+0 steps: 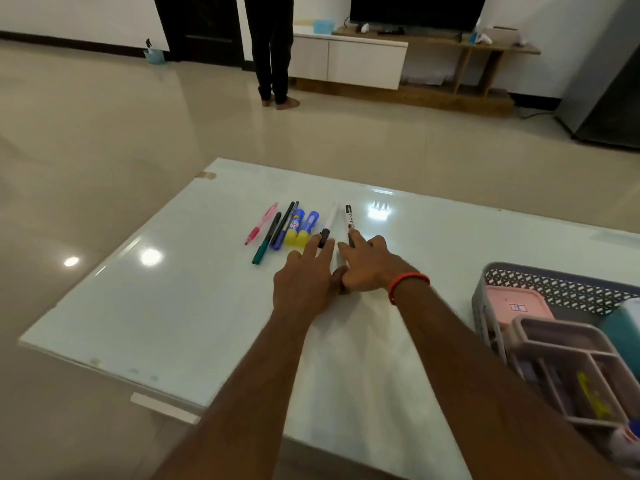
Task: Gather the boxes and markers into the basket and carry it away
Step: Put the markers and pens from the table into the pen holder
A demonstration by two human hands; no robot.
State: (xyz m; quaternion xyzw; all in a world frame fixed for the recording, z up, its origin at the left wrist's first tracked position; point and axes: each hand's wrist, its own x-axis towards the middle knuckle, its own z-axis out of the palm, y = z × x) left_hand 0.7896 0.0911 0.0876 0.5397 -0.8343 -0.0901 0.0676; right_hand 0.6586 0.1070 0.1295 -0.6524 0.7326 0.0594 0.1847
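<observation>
My left hand [304, 282] and right hand [372, 268], fingers straight and slightly spread, touch the two white markers [332, 220], well left of the basket [512, 271] (boxes [512, 306] already inside). A careless sweep could roll them farther from it.

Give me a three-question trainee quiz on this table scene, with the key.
1. True or false: the pink box lies inside the basket.
2. The left hand and the right hand both reach for which? A) pink pen B) white markers C) green marker
3. Fill in: the red band is on the ___ wrist.
Key: 1 true; 2 B; 3 right.
</observation>
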